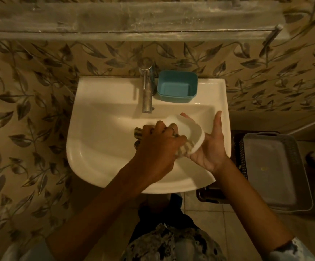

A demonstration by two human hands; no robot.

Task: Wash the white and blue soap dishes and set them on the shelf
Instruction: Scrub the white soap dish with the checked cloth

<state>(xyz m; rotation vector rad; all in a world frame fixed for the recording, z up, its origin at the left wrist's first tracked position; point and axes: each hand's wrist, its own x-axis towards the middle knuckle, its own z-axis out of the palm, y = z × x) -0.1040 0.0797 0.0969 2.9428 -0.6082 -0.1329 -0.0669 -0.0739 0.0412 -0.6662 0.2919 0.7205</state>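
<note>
Left hand (pixel 158 144) clenched round checked cloth (pixel 138 135) against white soap dish (pixel 188 130), right hand (pixel 211 147) straight-fingered beneath it

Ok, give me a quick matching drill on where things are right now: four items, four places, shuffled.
Things:
1. white dish
2. blue dish
3. cloth
4. grey basket

Places:
A. on the sink rim, beside the tap
B. gripped in the left hand
C. off to the right of the sink
D. resting on the right hand, over the basin

Pairs: 1-D, 2-A, 3-B, 4-C
</note>
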